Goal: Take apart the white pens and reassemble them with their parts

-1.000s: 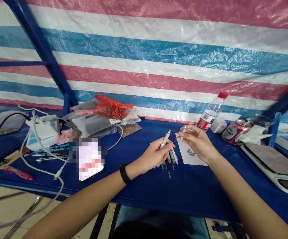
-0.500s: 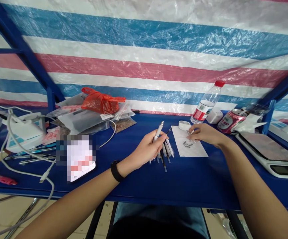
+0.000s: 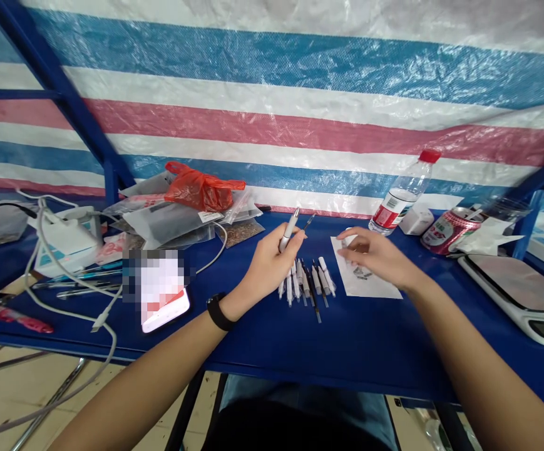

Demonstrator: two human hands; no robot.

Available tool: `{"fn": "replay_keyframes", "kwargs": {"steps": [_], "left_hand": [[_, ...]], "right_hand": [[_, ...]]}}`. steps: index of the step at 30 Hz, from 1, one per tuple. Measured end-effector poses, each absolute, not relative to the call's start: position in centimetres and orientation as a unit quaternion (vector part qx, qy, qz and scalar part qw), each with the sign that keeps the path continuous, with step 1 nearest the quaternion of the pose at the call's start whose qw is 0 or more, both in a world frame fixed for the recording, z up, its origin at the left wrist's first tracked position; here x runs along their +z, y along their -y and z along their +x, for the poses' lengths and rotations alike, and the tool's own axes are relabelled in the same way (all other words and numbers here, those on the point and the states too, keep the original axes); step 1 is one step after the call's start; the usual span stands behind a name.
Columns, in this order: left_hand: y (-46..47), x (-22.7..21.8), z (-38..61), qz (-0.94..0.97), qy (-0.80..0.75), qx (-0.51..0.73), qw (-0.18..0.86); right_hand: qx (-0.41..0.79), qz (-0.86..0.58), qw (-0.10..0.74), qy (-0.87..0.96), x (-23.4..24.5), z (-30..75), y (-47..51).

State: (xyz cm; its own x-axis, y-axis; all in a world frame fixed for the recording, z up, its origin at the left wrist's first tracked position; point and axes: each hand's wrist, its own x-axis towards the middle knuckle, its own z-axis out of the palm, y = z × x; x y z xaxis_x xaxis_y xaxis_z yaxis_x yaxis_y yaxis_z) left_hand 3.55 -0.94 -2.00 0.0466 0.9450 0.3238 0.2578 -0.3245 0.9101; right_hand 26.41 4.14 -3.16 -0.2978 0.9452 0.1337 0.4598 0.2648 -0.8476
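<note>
Well, the left hand (image 3: pixel 272 260) pinched a white pen barrel (image 3: pixel 288 233) between thumb and fingers, its silver tip slanting upward over the blue bench (image 3: pixel 262 351). A thin refill (image 3: pixel 308 222) jutted out just beside the barrel, from the same hand. The right hand (image 3: pixel 377 254) was over a white paper sheet (image 3: pixel 384 290), its thumb and fingers curved and spread apart. Small dark pieces (image 3: pixel 360 273) lay on that sheet. Left of the sheet, white pen barrels (image 3: pixel 327 275) and dark refills (image 3: pixel 317 307) lay clustered. A red-capped plastic bottle (image 3: pixel 394 210) stood beyond the right hand, near a drink can (image 3: pixel 450 233).
</note>
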Motion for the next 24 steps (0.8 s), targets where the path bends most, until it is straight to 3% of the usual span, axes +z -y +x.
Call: {"fn": "replay_keyframes", "kwargs": {"steps": [4,7,15,19,24], "left_hand": [[0.3,-1.3,2.5,0.666,-0.534,0.492,0.170],[0.3,-1.3,2.3,0.679,-0.553,0.459,0.153],[1.1,-2.8,3.8,0.741,-0.465,0.395,0.280],[1.0,-2.8,3.7,0.743,-0.477,0.387,0.267],[0.6,-2.0,2.5,0.761,-0.527,0.342,0.164]], "right_hand": [[0.305,-0.425,0.297,0.799,-4.4,22.9,-3.0],[0.298,-0.423,0.293,0.804,-4.3,22.0,-2.6],[0.514,-0.380,0.496,0.588,-2.8,20.9,-2.1],[0.467,-0.403,0.558,0.554,-3.0,21.5,-2.8],[0.343,-0.468,0.604,0.546,-2.5,24.9,-4.6]]}}
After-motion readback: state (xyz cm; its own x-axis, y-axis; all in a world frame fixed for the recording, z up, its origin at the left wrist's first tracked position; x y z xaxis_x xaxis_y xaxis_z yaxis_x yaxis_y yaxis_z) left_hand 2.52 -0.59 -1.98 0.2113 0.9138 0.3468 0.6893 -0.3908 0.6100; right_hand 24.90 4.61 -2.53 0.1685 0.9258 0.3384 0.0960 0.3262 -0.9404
